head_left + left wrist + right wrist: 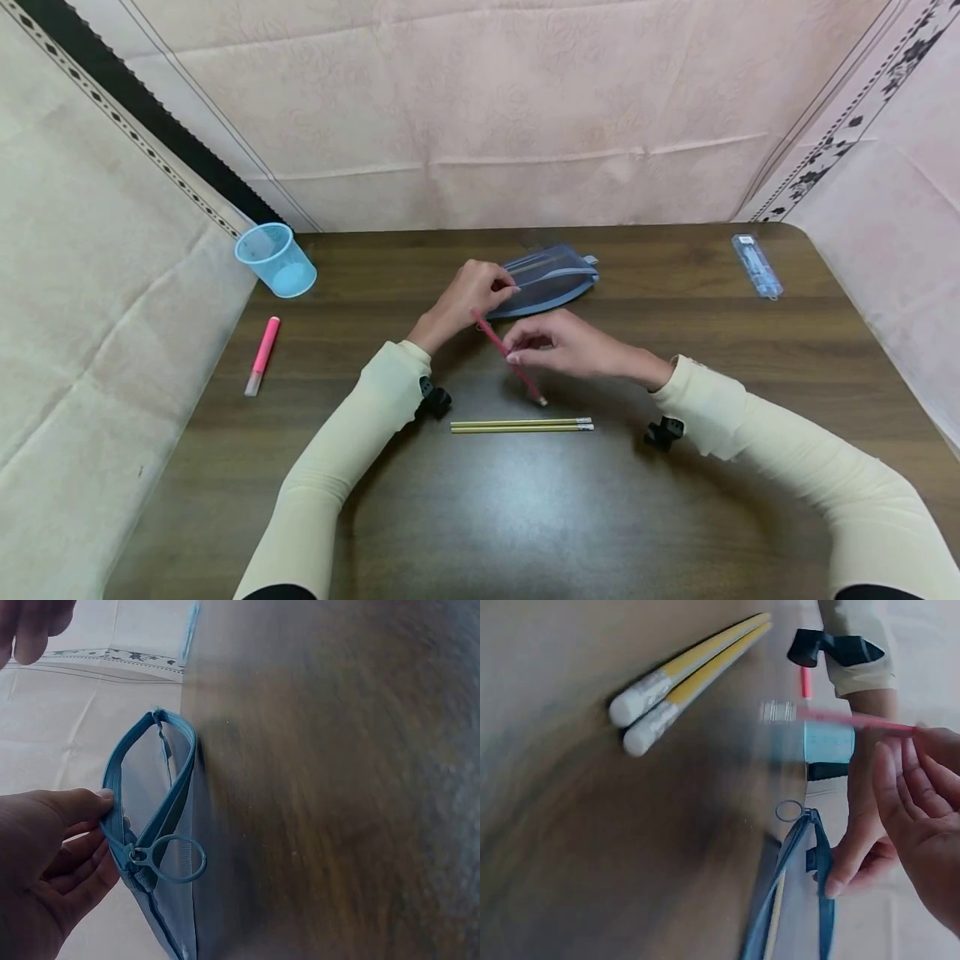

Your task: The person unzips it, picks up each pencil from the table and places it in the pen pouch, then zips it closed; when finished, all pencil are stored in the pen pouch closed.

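Pale sleeves [787, 479] lie nearest the camera, stretched over the bench [697, 533] toward the pouch [551, 293]. On the near side of the pouch, two yellow pencils [517, 422] rest side by side. The left hand [472, 293] has thumb and fingers clamped on the pouch's rim, close to the zip ring [204, 859], and the mouth gapes. Just on the near side of the pouch, the right hand [570, 343] pinches the red pencil [492, 335] above the bench, its eraser end pointing away from the pouch. That pencil looks light, stiff and smooth, likely to roll if laid loose; a pinch around mid-shaft should keep it steady. The pouch seems light and floppy, its sheer wall easily creased, so the firmer zip edge is probably the best place to take hold. Well left of the pouch stands the cup [279, 265]; also left of the pouch, but nearer the camera, lies the marker [262, 354]. The packet [757, 267] lies well to the pouch's right.
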Available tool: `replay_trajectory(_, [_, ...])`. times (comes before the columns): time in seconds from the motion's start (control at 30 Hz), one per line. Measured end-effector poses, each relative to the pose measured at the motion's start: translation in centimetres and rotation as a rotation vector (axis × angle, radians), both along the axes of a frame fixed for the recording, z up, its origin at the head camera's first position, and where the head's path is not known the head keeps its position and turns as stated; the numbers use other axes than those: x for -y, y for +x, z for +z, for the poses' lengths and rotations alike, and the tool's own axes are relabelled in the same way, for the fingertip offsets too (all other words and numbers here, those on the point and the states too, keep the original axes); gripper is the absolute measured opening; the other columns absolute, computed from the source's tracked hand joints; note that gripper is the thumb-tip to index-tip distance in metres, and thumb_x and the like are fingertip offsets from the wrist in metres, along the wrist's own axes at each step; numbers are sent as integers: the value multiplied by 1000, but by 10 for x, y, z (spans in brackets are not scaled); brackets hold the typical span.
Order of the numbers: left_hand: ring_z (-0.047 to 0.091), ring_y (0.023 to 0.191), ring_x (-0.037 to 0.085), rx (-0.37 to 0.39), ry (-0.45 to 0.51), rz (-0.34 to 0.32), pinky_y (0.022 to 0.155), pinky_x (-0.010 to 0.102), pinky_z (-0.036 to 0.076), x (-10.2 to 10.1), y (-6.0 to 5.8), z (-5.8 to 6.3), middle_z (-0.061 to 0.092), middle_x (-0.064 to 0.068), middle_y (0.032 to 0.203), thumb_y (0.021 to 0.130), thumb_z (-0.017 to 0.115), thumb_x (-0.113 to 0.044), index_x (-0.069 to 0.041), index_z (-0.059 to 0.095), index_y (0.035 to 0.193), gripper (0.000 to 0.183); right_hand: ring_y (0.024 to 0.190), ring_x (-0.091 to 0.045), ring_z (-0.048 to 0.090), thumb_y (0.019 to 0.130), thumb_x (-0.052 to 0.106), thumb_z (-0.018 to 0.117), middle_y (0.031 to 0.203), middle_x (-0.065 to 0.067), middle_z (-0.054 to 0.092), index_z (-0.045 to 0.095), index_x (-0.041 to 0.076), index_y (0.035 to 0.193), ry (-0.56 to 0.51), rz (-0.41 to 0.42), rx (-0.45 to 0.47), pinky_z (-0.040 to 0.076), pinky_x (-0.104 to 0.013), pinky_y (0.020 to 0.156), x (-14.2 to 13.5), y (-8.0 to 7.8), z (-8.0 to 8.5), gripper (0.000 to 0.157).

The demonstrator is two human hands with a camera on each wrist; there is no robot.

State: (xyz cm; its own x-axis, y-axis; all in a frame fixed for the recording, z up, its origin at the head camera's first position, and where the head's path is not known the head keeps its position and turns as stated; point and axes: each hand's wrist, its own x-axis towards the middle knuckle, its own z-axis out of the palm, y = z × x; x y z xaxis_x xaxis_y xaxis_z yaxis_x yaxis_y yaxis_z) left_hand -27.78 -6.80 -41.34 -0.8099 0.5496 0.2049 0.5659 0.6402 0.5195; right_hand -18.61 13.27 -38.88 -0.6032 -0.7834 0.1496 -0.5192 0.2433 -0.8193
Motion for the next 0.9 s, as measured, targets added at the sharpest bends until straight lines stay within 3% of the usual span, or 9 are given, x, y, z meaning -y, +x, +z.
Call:
replay_trajectory(0.2, [61,72,14,-5,17,-15,66,24,53,2,0,1,75,6,92,97,69,-18,-5,79,102,17,92,-20,73,99,5,62,107,-20,74,67,-4,111,-239,-133,490,57,-51,92,1,-2,-2,16])
replay_trajectory(0.33, [61,74,15,5,9,-6,68,24,54,2,0,2,74,6,94,96,70,-17,-6,79,105,16,101,-21,74,101,2,57,110,-15,73,56,-14,124,-408,-231,804,51,-48,102,4,-3,-9,27])
replay_trajectory(0.43, [61,76,16,12,-7,3,70,26,54,1,0,3,75,7,96,96,70,-18,-6,78,106,18,103,-20,73,103,-3,51,109,-13,73,44,-19,133,-521,-291,971,53,-39,100,6,-4,-17,35])
replay_trajectory(0.6, [62,78,17,21,-14,13,74,27,56,1,0,3,76,9,100,96,70,-18,-6,78,107,18,102,-17,73,104,-1,48,109,-13,73,44,-14,138,-626,-415,1147,56,-31,95,4,-6,-25,36])
replay_trajectory(0.8, [64,79,15,10,-19,7,76,27,57,1,0,4,76,8,101,97,69,-19,-6,78,107,19,101,-18,73,103,2,52,102,-11,75,63,-1,114,-684,-568,1232,56,-30,95,-2,-15,-30,16])
replay_trajectory(0.9, [65,80,14,2,-21,7,77,27,57,0,-1,5,77,8,101,96,70,-20,-6,79,106,19,98,-16,73,103,3,52,98,-9,75,66,2,106,-699,-618,1248,56,-29,95,-6,-22,-33,14])
